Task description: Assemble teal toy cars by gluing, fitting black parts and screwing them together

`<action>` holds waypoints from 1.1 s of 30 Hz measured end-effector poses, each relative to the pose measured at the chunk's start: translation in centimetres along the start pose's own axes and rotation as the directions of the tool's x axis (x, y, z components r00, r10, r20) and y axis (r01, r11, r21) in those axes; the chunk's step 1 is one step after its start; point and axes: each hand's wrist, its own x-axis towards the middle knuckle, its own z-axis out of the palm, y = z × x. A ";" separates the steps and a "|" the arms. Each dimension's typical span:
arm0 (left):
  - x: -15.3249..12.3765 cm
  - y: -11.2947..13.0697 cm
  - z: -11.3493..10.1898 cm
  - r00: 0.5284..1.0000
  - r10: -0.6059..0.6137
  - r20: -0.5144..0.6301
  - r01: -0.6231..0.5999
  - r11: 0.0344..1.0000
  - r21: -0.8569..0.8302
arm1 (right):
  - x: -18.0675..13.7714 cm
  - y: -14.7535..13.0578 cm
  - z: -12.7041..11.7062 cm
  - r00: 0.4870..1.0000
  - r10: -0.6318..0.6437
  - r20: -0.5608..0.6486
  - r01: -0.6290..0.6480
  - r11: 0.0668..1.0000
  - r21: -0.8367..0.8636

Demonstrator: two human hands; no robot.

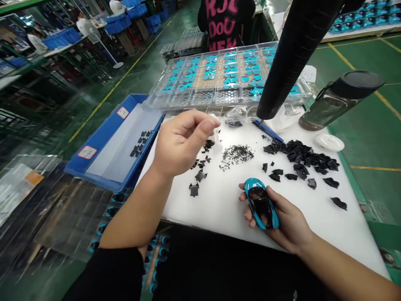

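Observation:
My right hand [286, 223] is wrapped round a toy car body [261, 205], glossy teal with a black middle, just over the near edge of the white tabletop. Raised over the table, my left hand [184, 140] is closed, thumb and forefinger pressed together; whatever is between them, if anything, cannot be made out. Beyond and below it lie a pile of tiny black screws or pins [238, 155] and several small black plastic parts [194, 190]. A heap of larger curved black parts [300, 154] spreads over the right side.
A blue bin [94, 167] with black parts stands at the left. Behind is a see-through compartment tray [200, 79] of teal pieces. A thick black tube [297, 54] hangs down from above. A bottle [341, 100], white lid [329, 142] and blue tool [269, 131] sit at right.

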 end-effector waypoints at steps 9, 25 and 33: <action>-6.5 -1.3 -5.9 0.954 -0.295 0.053 0.229 0.832 0.506 | 0.0 0.0 0.0 1.000 -0.003 0.001 0.003 1.000 0.008; -8.1 -7.1 -3.4 0.771 -0.613 0.172 0.331 0.616 0.715 | -0.1 0.1 0.4 1.000 -0.014 -0.001 0.014 1.000 0.011; -11.4 -4.9 -3.2 0.949 -0.205 0.239 0.085 0.898 0.431 | 0.2 0.1 0.3 1.000 0.001 0.013 -0.001 1.000 0.014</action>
